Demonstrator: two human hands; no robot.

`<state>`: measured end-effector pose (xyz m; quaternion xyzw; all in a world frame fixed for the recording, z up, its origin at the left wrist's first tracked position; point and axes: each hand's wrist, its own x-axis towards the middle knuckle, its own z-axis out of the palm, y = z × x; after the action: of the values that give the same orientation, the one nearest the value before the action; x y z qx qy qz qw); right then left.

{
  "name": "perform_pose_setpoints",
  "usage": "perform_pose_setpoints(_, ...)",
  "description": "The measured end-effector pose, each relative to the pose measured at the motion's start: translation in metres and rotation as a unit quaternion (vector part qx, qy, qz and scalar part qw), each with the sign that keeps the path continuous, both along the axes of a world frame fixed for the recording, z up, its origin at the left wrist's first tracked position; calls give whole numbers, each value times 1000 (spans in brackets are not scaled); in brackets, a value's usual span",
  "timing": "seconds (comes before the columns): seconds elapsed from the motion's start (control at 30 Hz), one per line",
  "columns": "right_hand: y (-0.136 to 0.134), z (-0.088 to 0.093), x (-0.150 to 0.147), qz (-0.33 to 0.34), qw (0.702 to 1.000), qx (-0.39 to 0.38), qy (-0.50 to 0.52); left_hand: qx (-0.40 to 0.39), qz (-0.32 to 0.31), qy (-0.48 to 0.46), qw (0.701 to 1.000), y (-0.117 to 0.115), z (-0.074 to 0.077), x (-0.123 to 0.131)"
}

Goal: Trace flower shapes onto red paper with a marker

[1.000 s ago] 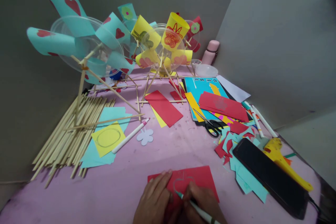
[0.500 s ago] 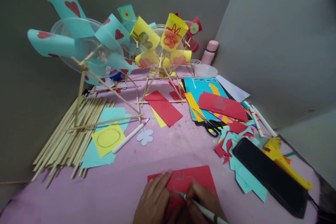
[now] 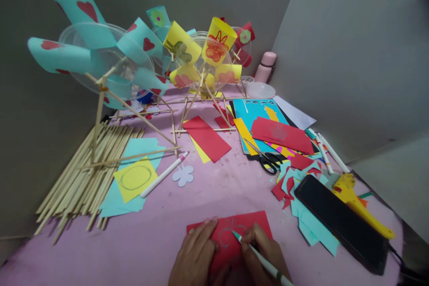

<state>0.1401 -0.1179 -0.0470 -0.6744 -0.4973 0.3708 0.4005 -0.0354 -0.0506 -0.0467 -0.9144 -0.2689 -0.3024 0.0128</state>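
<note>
A red paper sheet (image 3: 259,218) lies on the pink table near its front edge, with a pale curved outline drawn on it. My left hand (image 3: 195,254) rests flat over the sheet's left side, fingers stretched out. In my right hand (image 3: 263,248) is a white marker pen (image 3: 267,266) with a green tip, pinched between the fingers. Its tip meets the red paper at the drawn lines. Beyond the sheet are a pale butterfly-shaped cutout (image 3: 183,175) and a white marker with a pink cap (image 3: 164,175).
Pinwheels with blue (image 3: 97,35) and yellow (image 3: 219,40) paper blades stand on stick frames at the back. Wooden sticks (image 3: 77,178) are piled left. On the right lie scissors (image 3: 268,163), paper scraps (image 3: 311,223), a black phone (image 3: 342,223) and a yellow glue gun (image 3: 363,210).
The marker tip has moved up and slightly right on the red paper, and more of the pale outline shows. My left hand stays on the sheet. The view has shifted slightly.
</note>
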Motion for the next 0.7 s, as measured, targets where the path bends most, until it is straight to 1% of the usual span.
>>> perform_pose_setpoints(0.13,2,3,-1,-1,999,-22,-27,2,2,-2,1000,0,0,1)
perform_pose_setpoints(0.4,5,6,-4,-8,996,-18,-84,2,3,-5,1000,-1,-1,0)
perform_pose_setpoints(0.57,6,7,-2,17,996,-8,-92,-5,8,0,1000,-2,-2,0)
perform_pose_setpoints(0.7,6,6,-2,22,994,-2,-106,-4,9,3,1000,-2,-3,-1)
